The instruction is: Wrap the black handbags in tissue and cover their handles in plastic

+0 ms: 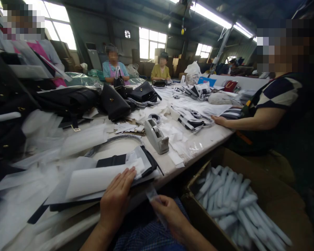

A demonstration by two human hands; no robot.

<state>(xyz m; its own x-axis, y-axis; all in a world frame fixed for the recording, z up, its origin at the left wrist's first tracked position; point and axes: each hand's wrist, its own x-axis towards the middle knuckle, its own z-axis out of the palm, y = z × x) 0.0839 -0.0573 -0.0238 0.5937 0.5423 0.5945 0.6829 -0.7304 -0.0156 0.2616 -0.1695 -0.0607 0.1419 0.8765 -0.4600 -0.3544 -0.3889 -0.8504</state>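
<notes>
My left hand [117, 195] lies with its fingers stretched flat on a white foam sheet [94, 179], folded over a black bag [149, 167] at the table's near edge. White tissue and a black strap [111, 160] show beside the sheet, and the bag's wrapped handle [120, 138] arches behind it. Lower and to the right, my right hand [170, 212] pinches a clear plastic strip [152, 193] between thumb and fingers, just off the table edge. Whether the strip is tape I cannot tell. Beyond the bag stands a grey tape dispenser [156, 136].
A cardboard box [191, 204] of white wrapped rolls [230, 191] stands at my right. Black bags [113, 101] and loose white sheets [83, 139] crowd the left and middle of the table. A co-worker's hand [219, 120] rests near striped bags [189, 118]; other people sit farther back.
</notes>
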